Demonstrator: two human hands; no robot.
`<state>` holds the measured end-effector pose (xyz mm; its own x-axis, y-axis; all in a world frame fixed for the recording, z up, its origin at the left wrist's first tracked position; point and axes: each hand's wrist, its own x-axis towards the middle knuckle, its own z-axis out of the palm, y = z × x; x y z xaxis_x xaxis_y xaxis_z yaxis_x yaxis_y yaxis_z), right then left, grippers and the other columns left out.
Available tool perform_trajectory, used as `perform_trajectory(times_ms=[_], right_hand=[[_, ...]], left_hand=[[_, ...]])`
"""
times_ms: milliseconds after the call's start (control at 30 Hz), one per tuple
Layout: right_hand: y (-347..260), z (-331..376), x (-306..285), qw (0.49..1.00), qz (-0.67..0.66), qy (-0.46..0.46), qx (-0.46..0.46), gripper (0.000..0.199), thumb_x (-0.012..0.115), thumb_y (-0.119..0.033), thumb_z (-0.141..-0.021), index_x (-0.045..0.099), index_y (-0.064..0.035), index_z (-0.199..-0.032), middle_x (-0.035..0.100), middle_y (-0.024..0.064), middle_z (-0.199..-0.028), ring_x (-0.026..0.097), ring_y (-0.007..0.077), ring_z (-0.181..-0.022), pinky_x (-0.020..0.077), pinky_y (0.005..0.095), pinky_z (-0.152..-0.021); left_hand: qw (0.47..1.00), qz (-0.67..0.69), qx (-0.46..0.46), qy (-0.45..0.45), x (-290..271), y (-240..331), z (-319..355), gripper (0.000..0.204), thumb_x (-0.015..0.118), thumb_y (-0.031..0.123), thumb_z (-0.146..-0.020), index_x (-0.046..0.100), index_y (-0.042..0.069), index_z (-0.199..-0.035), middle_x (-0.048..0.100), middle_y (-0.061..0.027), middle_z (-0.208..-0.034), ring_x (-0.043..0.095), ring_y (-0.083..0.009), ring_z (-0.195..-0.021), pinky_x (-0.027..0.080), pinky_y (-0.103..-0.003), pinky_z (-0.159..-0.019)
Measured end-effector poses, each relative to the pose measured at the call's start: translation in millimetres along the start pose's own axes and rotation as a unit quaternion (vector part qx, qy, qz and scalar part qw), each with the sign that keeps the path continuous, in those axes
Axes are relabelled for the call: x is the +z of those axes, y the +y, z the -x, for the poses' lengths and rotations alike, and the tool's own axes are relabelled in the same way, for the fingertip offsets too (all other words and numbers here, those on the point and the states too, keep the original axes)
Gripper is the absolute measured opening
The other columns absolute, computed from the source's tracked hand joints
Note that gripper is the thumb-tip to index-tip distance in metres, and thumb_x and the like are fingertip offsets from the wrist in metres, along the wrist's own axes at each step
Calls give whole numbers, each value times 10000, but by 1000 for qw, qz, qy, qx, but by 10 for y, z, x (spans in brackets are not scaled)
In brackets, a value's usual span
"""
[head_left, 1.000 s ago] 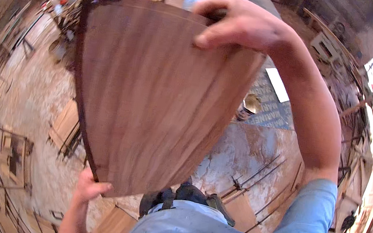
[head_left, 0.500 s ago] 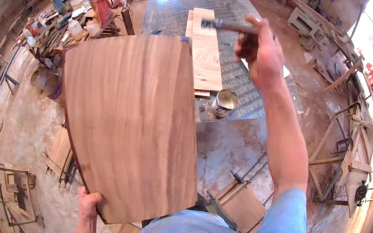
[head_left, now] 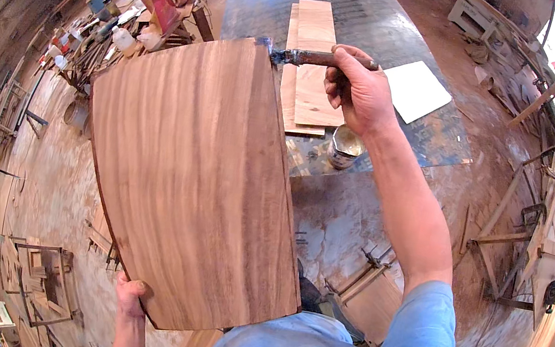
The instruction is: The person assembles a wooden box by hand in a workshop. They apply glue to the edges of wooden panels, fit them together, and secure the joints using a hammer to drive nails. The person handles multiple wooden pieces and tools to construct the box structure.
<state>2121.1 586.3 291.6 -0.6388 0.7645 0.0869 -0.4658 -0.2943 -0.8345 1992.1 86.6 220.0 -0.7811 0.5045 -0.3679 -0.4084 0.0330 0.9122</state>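
A large wooden board (head_left: pixel 188 188) with striped brown grain is tilted up before me. At its lower left corner my left hand (head_left: pixel 132 294) is closed on the edge, thumb on the face; the other fingers are hidden behind. My right hand (head_left: pixel 362 89) grips a paintbrush (head_left: pixel 314 59) by its dark handle. The brush's bristles lie at the board's upper right corner, where a bluish-dark patch shows. Below the right hand an open can (head_left: pixel 346 148) stands on the near part of the table, its rim smeared.
Beyond the board is a dark sheet-topped table (head_left: pixel 267 12) carrying two pale planks (head_left: pixel 312 70) and a white square sheet (head_left: pixel 417 92). Cluttered containers and scraps (head_left: pixel 124 40) stand at the left. Clamped panels (head_left: pixel 374 298) lie low on the right; wooden frames (head_left: pixel 515 233) lean further right.
My right hand has brought the brush left and down, onto the board's upper right corner. The white sheet shows more fully now, and the whole view has shifted slightly.
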Motion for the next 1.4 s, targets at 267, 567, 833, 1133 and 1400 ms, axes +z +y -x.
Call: perform_trajectory(times_ms=[267, 567, 833, 1133, 1400], right_hand=[[74, 184, -9, 996, 70, -10, 50, 275, 659, -180, -879, 603, 26, -1053, 608, 60, -685, 554, 106, -503, 406, 218, -380], [171, 714, 126, 971, 224, -39, 69, 181, 660, -168, -874, 673, -16, -972, 619, 7, -691, 538, 58, -550, 390, 213, -434], [394, 1324, 69, 943, 309, -99, 72, 182, 666, -123, -861, 675, 14, -981, 652, -2, -784, 566, 41, -706, 461, 208, -622], [426, 1727, 100, 907, 323, -134, 234, 181, 641, -168, -866, 689, 0, -913, 624, -18, -691, 532, 42, -590, 417, 217, -516], [419, 1029, 428, 931, 347, -110, 30, 288, 610, -253, -876, 681, 26, -896, 606, 25, -619, 539, 71, -572, 441, 245, -532]], left_hand=[[999, -30, 21, 2, -78, -61, 88, 513, 641, 89, -578, 606, -68, -1065, 688, -115, -884, 666, -205, -677, 548, -312, -588], [998, -25, 38, 31, -160, -109, 142, 461, 610, 107, -618, 602, -50, -1052, 649, -44, -771, 574, -113, -540, 464, -240, -478], [991, -33, 76, 102, -201, -137, 140, 383, 522, 86, -640, 593, -32, -998, 459, 59, -562, 402, -49, -429, 351, -215, -416], [991, -6, 95, 90, -159, -60, 210, 209, 554, 128, -698, 463, 56, -872, 467, 29, -666, 491, -83, -572, 473, -274, -602], [995, -24, 69, 66, -394, -156, 306, 557, 611, 168, -689, 521, -62, -1188, 630, -43, -826, 605, -126, -673, 530, -282, -648]])
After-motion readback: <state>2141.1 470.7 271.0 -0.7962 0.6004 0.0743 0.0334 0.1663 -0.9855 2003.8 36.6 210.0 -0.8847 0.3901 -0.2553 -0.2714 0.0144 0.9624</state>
